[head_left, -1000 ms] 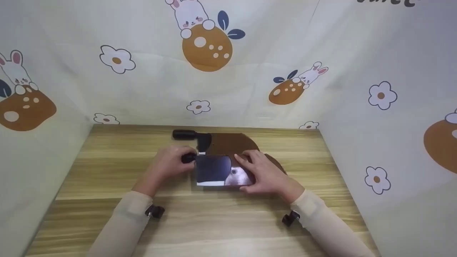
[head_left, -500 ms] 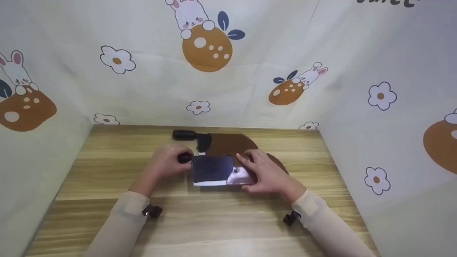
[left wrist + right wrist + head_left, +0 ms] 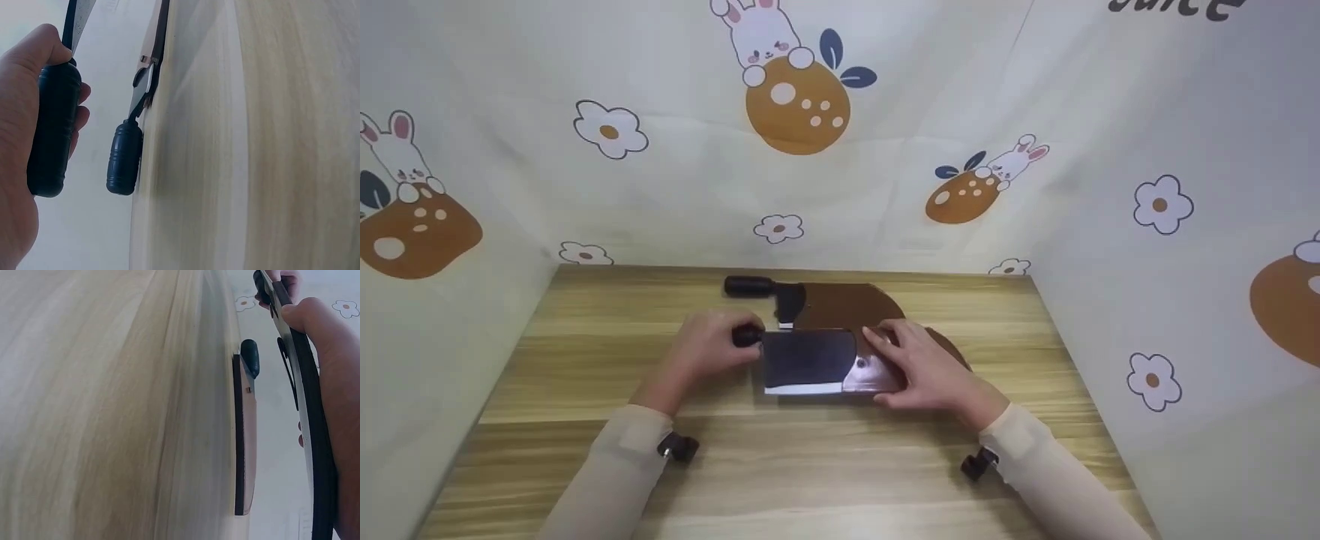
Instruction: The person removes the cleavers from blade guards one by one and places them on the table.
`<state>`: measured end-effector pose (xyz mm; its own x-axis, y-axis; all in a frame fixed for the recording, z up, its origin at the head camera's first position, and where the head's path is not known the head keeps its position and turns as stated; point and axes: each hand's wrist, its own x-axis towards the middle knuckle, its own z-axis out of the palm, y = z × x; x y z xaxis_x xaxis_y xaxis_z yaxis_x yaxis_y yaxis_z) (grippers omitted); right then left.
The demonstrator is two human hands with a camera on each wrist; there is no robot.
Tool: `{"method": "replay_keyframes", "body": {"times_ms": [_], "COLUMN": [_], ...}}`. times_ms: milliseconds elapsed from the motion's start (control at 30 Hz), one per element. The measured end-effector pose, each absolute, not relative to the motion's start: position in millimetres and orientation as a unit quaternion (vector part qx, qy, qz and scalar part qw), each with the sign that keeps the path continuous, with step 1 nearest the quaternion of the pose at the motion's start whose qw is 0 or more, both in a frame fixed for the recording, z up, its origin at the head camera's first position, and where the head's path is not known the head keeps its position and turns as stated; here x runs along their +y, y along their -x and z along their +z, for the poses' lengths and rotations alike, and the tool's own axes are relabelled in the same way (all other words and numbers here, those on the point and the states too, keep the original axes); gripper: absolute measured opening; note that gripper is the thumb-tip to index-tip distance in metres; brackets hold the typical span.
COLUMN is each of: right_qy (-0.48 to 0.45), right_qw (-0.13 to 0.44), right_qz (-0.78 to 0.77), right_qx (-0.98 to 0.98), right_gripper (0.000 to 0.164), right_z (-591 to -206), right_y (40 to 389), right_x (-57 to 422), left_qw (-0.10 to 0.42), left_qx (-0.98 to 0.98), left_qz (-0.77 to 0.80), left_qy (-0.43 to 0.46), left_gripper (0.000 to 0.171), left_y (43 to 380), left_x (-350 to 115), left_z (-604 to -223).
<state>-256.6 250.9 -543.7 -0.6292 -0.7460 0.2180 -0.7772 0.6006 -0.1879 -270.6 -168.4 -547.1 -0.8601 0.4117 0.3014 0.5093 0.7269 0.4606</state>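
My left hand (image 3: pixel 709 343) grips the black handle (image 3: pixel 55 129) of a cleaver. The cleaver's dark blade (image 3: pixel 808 360), with a bright lower edge, lies partly bare; its right end is inside a brown sheath (image 3: pixel 877 373). My right hand (image 3: pixel 934 364) holds that sheath, thumb on the near edge and fingers over the far side. In the right wrist view the sheath shows edge-on, raised above the table. Behind it a second cleaver lies on the table, its black handle (image 3: pixel 748 286) pointing left and its blade mostly inside another brown sheath (image 3: pixel 847 304).
The wood-grain table (image 3: pixel 780 465) stretches in front of both hands. A pale curtain (image 3: pixel 885 202) printed with rabbits, oranges and flowers stands behind the table and along both sides. Each wrist wears a small black camera mount (image 3: pixel 679 448).
More of the cleaver's blade shows outside the held sheath. My left hand has drawn slightly left and the right hand slightly right. The second cleaver has stayed in place.
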Motion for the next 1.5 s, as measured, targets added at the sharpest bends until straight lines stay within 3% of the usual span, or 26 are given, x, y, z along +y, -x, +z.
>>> {"method": "replay_keyframes", "body": {"times_ms": [733,1067,1500], "right_qy": [-0.406,-0.428,-0.409], "right_qw": [0.063,0.089,0.073], "right_qz": [0.139,0.146,0.146], "right_qx": [-0.901,-0.887,-0.898], "right_gripper": [0.107,0.108,0.109], "right_z": [-545.5,-545.3,-542.3], "right_y": [255.1,256.8,256.1], "right_x": [269.8,270.9,274.7], "left_qw": [0.049,0.065,0.079], "left_qx": [-0.934,-0.933,-0.932], "left_qz": [-0.276,-0.272,-0.268], "left_qy": [0.221,0.227,0.233], "left_gripper": [0.033,0.031,0.031], "left_y": [268.5,269.7,269.3], "left_x": [-180.9,-181.0,-185.3], "left_z": [-542.9,-544.2,-544.9]}}
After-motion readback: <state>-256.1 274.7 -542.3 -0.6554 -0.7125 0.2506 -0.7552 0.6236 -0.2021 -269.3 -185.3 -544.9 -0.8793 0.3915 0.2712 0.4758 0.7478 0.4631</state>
